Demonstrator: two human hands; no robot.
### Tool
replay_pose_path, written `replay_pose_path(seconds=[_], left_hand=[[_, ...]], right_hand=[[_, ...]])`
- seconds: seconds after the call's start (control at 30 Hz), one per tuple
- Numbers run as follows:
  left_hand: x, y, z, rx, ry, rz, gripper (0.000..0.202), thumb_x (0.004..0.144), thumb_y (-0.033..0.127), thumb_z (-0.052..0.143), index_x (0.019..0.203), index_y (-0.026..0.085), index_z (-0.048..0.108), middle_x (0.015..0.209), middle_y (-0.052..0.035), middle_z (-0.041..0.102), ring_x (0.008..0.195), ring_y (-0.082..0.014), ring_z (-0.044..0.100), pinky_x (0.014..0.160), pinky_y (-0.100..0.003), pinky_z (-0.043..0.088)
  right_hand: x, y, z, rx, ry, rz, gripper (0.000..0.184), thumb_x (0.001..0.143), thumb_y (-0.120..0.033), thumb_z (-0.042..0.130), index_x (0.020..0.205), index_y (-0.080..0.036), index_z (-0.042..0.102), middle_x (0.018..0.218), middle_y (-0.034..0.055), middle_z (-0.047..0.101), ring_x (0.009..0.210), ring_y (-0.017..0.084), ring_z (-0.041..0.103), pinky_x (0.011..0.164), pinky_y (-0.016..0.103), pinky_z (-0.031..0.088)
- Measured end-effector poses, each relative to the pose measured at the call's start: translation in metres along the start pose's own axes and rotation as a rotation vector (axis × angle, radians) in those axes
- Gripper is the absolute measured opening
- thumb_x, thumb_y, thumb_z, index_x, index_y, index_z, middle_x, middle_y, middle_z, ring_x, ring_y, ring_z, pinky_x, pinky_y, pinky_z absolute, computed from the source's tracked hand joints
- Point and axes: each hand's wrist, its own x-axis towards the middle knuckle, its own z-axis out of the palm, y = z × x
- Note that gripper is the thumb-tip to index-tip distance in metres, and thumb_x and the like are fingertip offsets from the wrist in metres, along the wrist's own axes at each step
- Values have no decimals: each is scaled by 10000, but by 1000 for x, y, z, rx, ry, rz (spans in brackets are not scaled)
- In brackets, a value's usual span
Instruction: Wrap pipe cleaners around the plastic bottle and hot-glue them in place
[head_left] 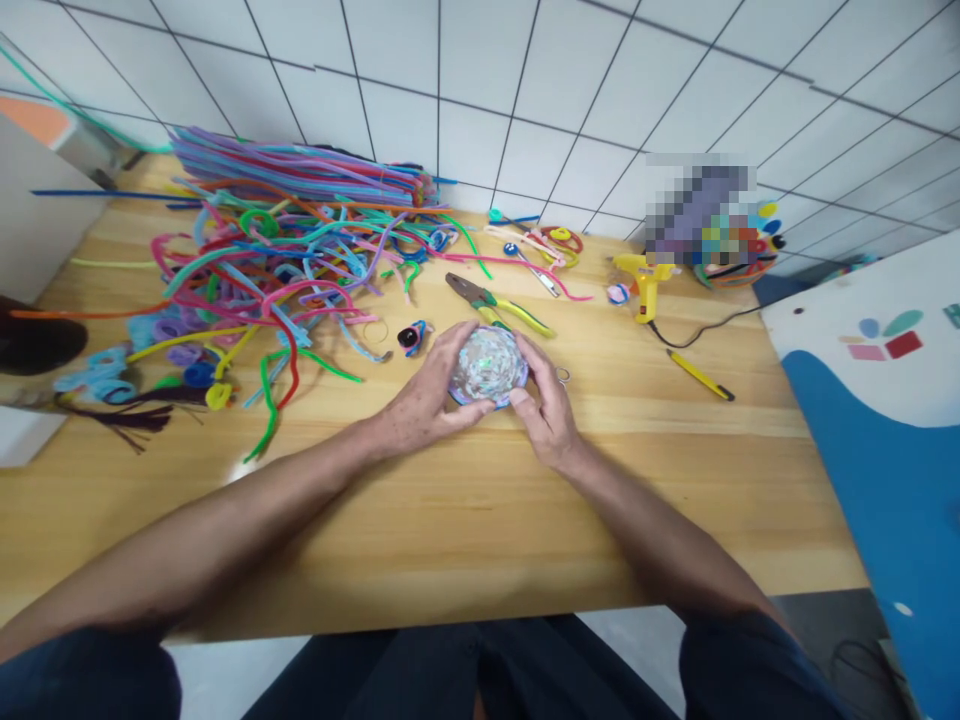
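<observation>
Between my two hands is a round disc [488,365] with a glossy, mottled grey-white face and a blue-purple rim. My left hand [426,402] curves around its left side, with the thumb along the lower edge. On the opposite side, my right hand [549,408] grips the rim with its fingers and thumb. Just behind the disc lie pliers [531,314] with yellow-green handles, partly hidden by it. To the left of the disc sits a small piece with a black top and a blue-pink band [411,338]. The underside of the disc is out of sight.
Loose pipe cleaners [300,275] in many colours cover the table's left, below a long bundle [300,172] by the tiled wall. On the right are a yellow glue gun [643,285] with a black cord, a yellow cutter knife [699,375] and a container of colourful items [735,265].
</observation>
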Motion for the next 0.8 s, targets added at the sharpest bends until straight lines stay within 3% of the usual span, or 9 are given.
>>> replay_pose_path(seconds=[0.13,0.27,0.4,0.5,0.6,0.8], left_hand=[[-1,7,-1,75,55,0,942,972,498,706,1691,236,156,1675,-222,356,1585,-395,351,1302,-617,333],[-5,17,-4,98,103,-31,773,1034,446,613,1677,262,225,1668,-188,398,1588,-358,365,1308,-611,322],[-4,17,-2,19,81,-64,791,1028,507,619,1671,251,235,1688,-185,378,1601,-362,348,1325,-595,304],[-1,13,1,3,87,-106,825,1000,529,670,1657,259,249,1680,-182,384,1587,-363,367,1323,-589,310],[1,10,2,-12,99,-100,816,982,513,692,1634,249,279,1654,-185,406,1563,-364,393,1309,-590,332],[4,6,0,-67,85,-58,823,937,478,723,1607,241,310,1625,-191,425,1539,-374,418,1294,-592,358]], right_hand=[[-2,-1,1,4,23,22,601,1065,-505,506,1619,-315,371,1672,115,447,1563,332,419,1275,631,407],[-1,-2,2,-9,129,31,598,991,-541,636,1507,-284,475,1542,152,522,1441,345,514,1097,577,556],[3,-4,4,-6,185,16,427,983,-540,644,1326,-294,580,1360,124,608,1285,322,594,972,535,591],[6,-5,5,22,194,20,390,980,-494,669,1303,-296,575,1390,118,605,1329,314,584,1040,540,566],[6,-7,7,73,144,41,484,984,-487,662,1405,-298,518,1517,125,559,1430,319,538,1136,557,526],[3,-4,7,101,143,72,533,968,-566,653,1413,-296,537,1507,129,562,1432,336,534,1131,574,537]])
